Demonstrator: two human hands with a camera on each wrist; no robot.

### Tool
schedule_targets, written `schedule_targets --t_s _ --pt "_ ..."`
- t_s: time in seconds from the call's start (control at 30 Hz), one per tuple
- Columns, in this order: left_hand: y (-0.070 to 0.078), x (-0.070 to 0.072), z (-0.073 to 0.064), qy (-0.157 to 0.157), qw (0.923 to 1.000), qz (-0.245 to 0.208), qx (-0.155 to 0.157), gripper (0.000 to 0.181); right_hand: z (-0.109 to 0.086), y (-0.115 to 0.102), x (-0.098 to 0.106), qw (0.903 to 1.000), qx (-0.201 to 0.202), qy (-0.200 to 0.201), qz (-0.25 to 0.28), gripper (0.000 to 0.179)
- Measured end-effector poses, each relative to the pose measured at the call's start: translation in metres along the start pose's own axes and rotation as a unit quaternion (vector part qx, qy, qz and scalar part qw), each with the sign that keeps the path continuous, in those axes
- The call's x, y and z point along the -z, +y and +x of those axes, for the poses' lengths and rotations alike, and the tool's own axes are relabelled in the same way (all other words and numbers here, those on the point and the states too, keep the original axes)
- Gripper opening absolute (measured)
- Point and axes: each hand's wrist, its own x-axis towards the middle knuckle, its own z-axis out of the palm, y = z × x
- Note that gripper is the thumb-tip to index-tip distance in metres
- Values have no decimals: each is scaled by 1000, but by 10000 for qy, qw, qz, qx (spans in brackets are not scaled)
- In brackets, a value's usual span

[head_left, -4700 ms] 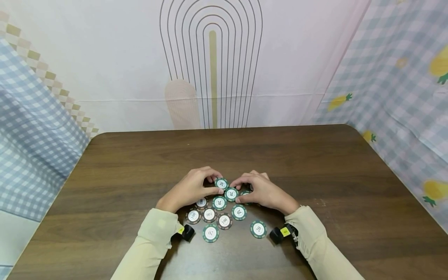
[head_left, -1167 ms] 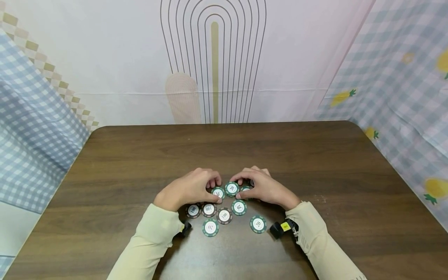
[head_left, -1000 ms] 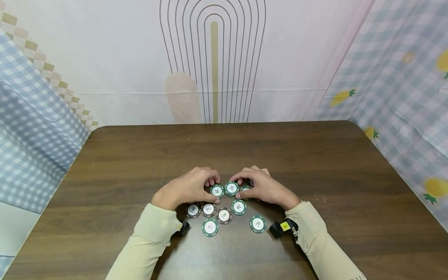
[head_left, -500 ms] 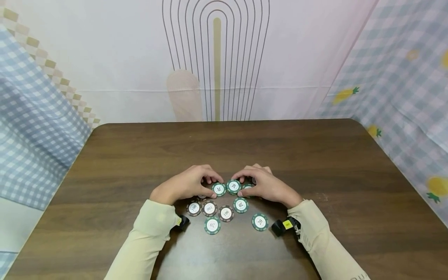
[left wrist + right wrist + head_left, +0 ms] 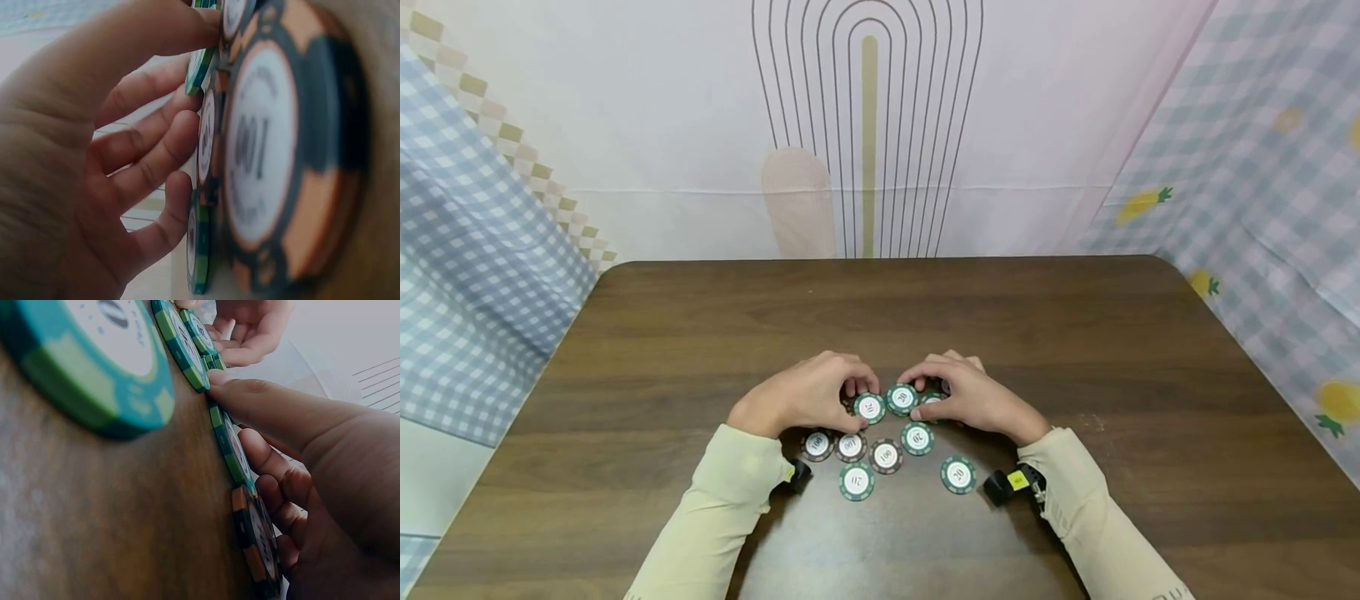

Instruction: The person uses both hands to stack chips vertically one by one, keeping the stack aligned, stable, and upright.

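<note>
Between the thumb and fingers of my left hand (image 5: pixel 820 392) is a green poker chip (image 5: pixel 869 407) marked 20. My right hand (image 5: pixel 962 390) pinches another green chip (image 5: pixel 902 399) just beside it, index finger behind and thumb in front. Partly under the right hand lies a further green chip (image 5: pixel 932 402). An orange-and-black chip (image 5: pixel 256 540) sits below the right fingers in the right wrist view. In the left wrist view, a 100 chip (image 5: pixel 262 144) fills the foreground, and a green chip (image 5: pixel 199 250) lies near the little finger.
In front of the hands lie brown 100 chips, including one (image 5: pixel 886 456), and green 20 chips: one (image 5: pixel 917 438) close to the right thumb, one (image 5: pixel 857 482) nearer, one (image 5: pixel 958 474) by the right wrist camera. The brown wooden table (image 5: pixel 715 325) ends at a patterned curtain.
My left hand has brought its chip down and left from its earlier place, level beside the right hand's chip. A green chip before the left thumb no longer shows. The right hand barely moved.
</note>
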Motion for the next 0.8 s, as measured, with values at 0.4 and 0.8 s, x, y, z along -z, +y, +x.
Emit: schedule_targets --t_s 0.4,0.8 --pt "1 -3 0 251 9992 219 229 31 0 1 1 10000 0 -17 -10 38" --pt "-7 -4 1 624 9967 -516 -31 26 0 2 2 10000 64 2 14 38"
